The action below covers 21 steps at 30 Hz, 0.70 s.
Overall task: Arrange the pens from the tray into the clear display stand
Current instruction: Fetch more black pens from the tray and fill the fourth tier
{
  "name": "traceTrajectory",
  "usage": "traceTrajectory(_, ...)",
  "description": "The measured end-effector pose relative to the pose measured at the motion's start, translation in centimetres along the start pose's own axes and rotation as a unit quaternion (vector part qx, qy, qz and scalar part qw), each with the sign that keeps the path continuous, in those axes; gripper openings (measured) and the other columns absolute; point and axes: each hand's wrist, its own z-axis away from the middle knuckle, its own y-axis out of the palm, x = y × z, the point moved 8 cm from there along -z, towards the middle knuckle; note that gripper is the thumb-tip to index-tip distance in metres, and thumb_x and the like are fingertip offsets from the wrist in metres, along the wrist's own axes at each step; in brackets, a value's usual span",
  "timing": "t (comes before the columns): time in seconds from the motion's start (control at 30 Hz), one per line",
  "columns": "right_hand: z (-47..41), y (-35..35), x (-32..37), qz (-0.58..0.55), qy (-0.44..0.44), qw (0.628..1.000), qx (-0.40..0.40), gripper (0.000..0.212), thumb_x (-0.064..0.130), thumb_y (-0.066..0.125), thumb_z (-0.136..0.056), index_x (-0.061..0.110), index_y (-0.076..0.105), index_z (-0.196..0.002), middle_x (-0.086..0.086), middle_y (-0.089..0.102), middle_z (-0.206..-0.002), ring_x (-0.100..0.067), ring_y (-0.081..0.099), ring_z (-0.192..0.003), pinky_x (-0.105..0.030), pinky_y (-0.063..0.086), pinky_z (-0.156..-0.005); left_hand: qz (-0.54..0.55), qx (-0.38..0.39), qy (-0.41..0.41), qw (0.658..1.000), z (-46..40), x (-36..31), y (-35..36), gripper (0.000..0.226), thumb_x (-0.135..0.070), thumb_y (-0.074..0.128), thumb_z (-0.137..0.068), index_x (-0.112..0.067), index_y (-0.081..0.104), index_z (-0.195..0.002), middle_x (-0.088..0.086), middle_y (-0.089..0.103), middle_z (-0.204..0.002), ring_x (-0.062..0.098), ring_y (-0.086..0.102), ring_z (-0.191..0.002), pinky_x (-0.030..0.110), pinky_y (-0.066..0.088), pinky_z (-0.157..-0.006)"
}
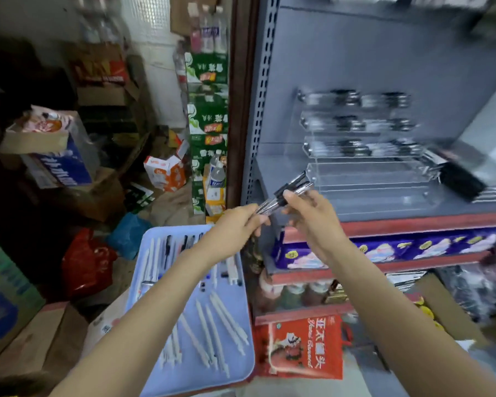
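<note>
- My left hand (236,224) and right hand (308,217) both pinch a small bundle of clear pens (284,194) with black caps, held in the air between the tray and the stand.
- The bundle's tips point toward the clear display stand (364,156), which sits on the grey shelf (341,207) just beyond my hands.
- The stand's upper tiers already hold dark-capped pens, though blur keeps me from counting them; the lowest tiers look bare, so I judge the job partly done.
- Plenty is left: the light blue tray (161,376) below my forearms carries many white pens and a few dark ones.
- I cannot see what the tray rests on.
- The room looks like a crowded shop stockroom: cardboard boxes (43,147) stacked at left, a red bag (86,265) on the floor, green cartons (208,110) piled beside the shelving, and packaged goods on the lower shelves.
</note>
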Motion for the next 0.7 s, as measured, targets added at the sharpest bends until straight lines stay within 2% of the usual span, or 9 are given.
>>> traceTrajectory(0.1,-2.7,-5.5,3.5,-0.05,-0.039,0.998,0.006,0.005,0.01,0.056,-0.091,0.012,0.058,-0.087,0.002,0.065,-0.073,-0.005,0.061,-0.063,-0.015,0.047,-0.057,-0.001,-0.007,0.031,0.999,-4.3,-3.2,1.2,0.029,-0.023,0.043,-0.098,-0.028,0.052,-0.071,-0.009,0.057,-0.066,0.014,0.057,-0.068,0.029,0.042,-0.065)
traceTrajectory(0.2,-5.4,-10.4,5.6,-0.052,-0.056,0.997,0.029,0.013,0.01,0.051,-0.093,0.011,0.06,-0.084,0.003,0.069,-0.071,-0.006,0.065,-0.067,-0.015,0.052,-0.065,0.001,-0.021,0.041,0.999,-8.5,-5.1,2.7,0.025,-0.023,0.045,-0.098,-0.013,0.063,-0.083,-0.009,0.062,-0.071,0.01,0.054,-0.062,0.028,0.043,-0.065)
traceTrajectory(0.27,-7.1,-13.5,6.5,-0.038,-0.06,0.997,0.032,0.016,0.008,0.051,-0.093,0.01,0.062,-0.081,0.004,0.068,-0.068,-0.007,0.067,-0.069,-0.015,0.053,-0.068,0.014,-0.043,0.028,0.999,-10.8,-5.6,3.4,0.023,-0.022,0.045,-0.097,-0.009,0.063,-0.089,-0.009,0.066,-0.079,0.009,0.057,-0.062,0.027,0.046,-0.066)
traceTrajectory(0.33,-8.9,-16.4,7.4,-0.039,-0.069,0.997,0.016,0.014,0.005,0.053,-0.091,0.007,0.063,-0.081,0.0,0.067,-0.068,-0.009,0.068,-0.068,-0.016,0.054,-0.069,0.032,-0.097,0.001,0.995,-12.4,-5.4,3.3,0.02,-0.018,0.046,-0.097,-0.01,0.063,-0.092,-0.006,0.068,-0.087,0.01,0.063,-0.068,0.027,0.049,-0.069)
traceTrajectory(0.4,-10.6,-18.9,8.1,-0.024,-0.081,0.996,0.001,0.01,0.002,0.055,-0.09,0.003,0.063,-0.084,-0.006,0.064,-0.074,-0.009,0.068,-0.067,-0.016,0.055,-0.071,0.036,-0.172,-0.027,0.984,-13.1,-5.1,2.5,0.018,-0.015,0.045,-0.097,-0.015,0.063,-0.095,-0.006,0.067,-0.091,0.003,0.064,-0.071,0.021,0.049,-0.071)
traceTrajectory(0.47,-12.1,-20.4,8.5,0.02,-0.09,0.996,-0.005,0.007,0.001,0.058,-0.088,0.002,0.064,-0.085,-0.01,0.062,-0.078,-0.01,0.069,-0.067,-0.016,0.055,-0.072,0.048,-0.217,-0.054,0.973,-13.4,-4.7,2.1,0.016,-0.015,0.046,-0.097,-0.016,0.062,-0.096,-0.001,0.068,-0.097,0.004,0.065,-0.08,0.017,0.048,-0.078)
traceTrajectory(0.53,-13.4,-21.1,8.2,0.081,-0.096,0.992,-0.017,0.005,0.0,0.061,-0.086,0.001,0.065,-0.085,-0.011,0.063,-0.077,-0.013,0.068,-0.067,-0.016,0.056,-0.071,0.051,-0.224,-0.077,0.97,-13.6,-4.4,2.2,0.016,-0.017,0.047,-0.097,-0.014,0.062,-0.097,0.005,0.068,-0.101,0.015,0.066,-0.092,0.031,0.049,-0.091)
traceTrajectory(0.6,-14.5,-21.2,7.8,0.151,-0.11,0.982,-0.027,0.004,-0.001,0.063,-0.085,-0.002,0.066,-0.086,-0.007,0.065,-0.074,-0.012,0.068,-0.066,-0.017,0.056,-0.071,0.054,-0.211,-0.094,0.971,-13.8,-4.6,2.6,0.019,-0.02,0.047,-0.097,-0.011,0.063,-0.102,0.006,0.068,-0.102,0.019,0.065,-0.098,0.038,0.048,-0.095)
traceTrajectory(0.7,-15.5,-20.2,7.6,0.303,-0.145,0.942,-0.014,0.005,0.002,0.067,-0.082,0.006,0.07,-0.084,0.006,0.063,-0.068,0.009,0.06,-0.058,-0.003,0.045,-0.066,0.064,-0.198,-0.101,0.973,-14.4,-5.3,2.9,0.02,-0.02,0.046,-0.097,-0.012,0.061,-0.107,0.001,0.065,-0.103,0.015,0.063,-0.101,0.036,0.048,-0.096)
